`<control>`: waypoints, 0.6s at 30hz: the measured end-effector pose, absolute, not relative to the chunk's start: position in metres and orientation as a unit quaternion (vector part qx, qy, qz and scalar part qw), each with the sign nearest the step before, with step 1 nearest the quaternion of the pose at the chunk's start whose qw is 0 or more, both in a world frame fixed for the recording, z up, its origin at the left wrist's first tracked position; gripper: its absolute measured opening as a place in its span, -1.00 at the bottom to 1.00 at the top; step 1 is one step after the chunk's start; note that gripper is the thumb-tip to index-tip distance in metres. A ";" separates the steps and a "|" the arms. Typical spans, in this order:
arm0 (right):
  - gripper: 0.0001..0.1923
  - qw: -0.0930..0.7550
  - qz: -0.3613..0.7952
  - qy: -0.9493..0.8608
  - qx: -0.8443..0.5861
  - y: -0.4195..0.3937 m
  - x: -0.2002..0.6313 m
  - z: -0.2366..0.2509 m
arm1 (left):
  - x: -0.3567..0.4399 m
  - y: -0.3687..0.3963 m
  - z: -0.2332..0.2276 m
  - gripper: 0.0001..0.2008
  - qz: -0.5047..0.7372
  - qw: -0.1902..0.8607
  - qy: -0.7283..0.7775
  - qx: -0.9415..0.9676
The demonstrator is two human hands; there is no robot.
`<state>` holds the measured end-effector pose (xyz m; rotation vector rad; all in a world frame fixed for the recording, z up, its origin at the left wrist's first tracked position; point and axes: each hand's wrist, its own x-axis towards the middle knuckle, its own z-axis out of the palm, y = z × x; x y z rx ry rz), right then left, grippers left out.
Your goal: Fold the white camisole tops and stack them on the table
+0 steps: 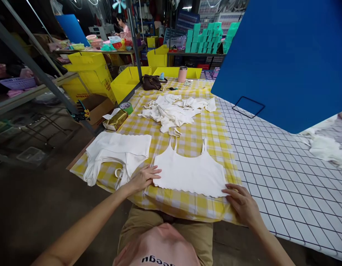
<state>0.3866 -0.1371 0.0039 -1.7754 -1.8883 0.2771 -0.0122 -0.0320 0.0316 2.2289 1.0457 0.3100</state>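
Observation:
A white camisole top (190,171) lies flat on the yellow checked tablecloth (168,198), its thin straps pointing away from me and its scalloped hem facing me. My left hand (144,178) rests at the top's lower left edge with fingers stretched out over the fabric. At the lower right corner, my right hand (242,202) touches the hem with its fingertips, the fingers extended. To the left is a stack of white garments (118,147), laid on one another with straps hanging toward me. Beyond the top sits a loose heap of white garments (173,111).
A gold packet (116,120) and a roll of green tape (126,107) sit along the left edge. Farther back are a dark bag (152,82) and a pink tumbler (182,74). A large blue board (284,62) overhangs the white grid-patterned cloth (276,166). Another person sits far back.

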 end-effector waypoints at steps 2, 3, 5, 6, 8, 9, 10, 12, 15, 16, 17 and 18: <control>-0.75 0.286 0.111 -0.681 -0.665 -0.135 0.383 0.015 | -0.012 -0.029 0.037 -0.52 0.131 0.340 0.405 0.839; -0.76 0.303 0.117 -0.670 -0.668 -0.134 0.382 0.025 | -0.012 -0.027 0.042 -0.52 0.144 0.352 0.408 0.830; -0.78 0.348 0.136 -0.641 -0.670 -0.132 0.377 0.052 | -0.013 -0.022 0.060 -0.56 0.187 0.382 0.409 0.807; -0.78 0.371 0.152 -0.624 -0.671 -0.131 0.375 0.069 | -0.014 -0.020 0.072 -0.61 0.212 0.396 0.408 0.795; -0.76 0.415 0.189 -0.579 -0.676 -0.131 0.370 0.105 | -0.017 -0.017 0.100 -0.73 0.260 0.419 0.409 0.768; -0.76 0.435 0.209 -0.554 -0.679 -0.131 0.368 0.122 | -0.019 -0.016 0.115 -0.76 0.281 0.425 0.410 0.756; -0.75 0.467 0.216 -0.528 -0.676 -0.131 0.366 0.138 | -0.021 -0.016 0.129 -0.77 0.303 0.428 0.413 0.744; -0.75 0.526 0.227 -0.479 -0.665 -0.129 0.364 0.163 | -0.025 -0.014 0.153 -0.74 0.343 0.439 0.417 0.718; -0.70 0.543 0.269 -0.440 -0.663 -0.117 0.364 0.177 | -0.023 -0.007 0.165 -0.67 0.370 0.476 0.418 0.680; -0.69 0.526 0.293 -0.437 -0.668 -0.110 0.365 0.175 | -0.021 -0.002 0.162 -0.66 0.368 0.492 0.416 0.671; -0.68 0.508 0.313 -0.437 -0.674 -0.103 0.366 0.169 | -0.017 0.003 0.156 -0.65 0.362 0.508 0.412 0.664; -0.67 0.491 0.327 -0.438 -0.678 -0.095 0.367 0.161 | -0.013 0.010 0.146 -0.65 0.354 0.524 0.408 0.658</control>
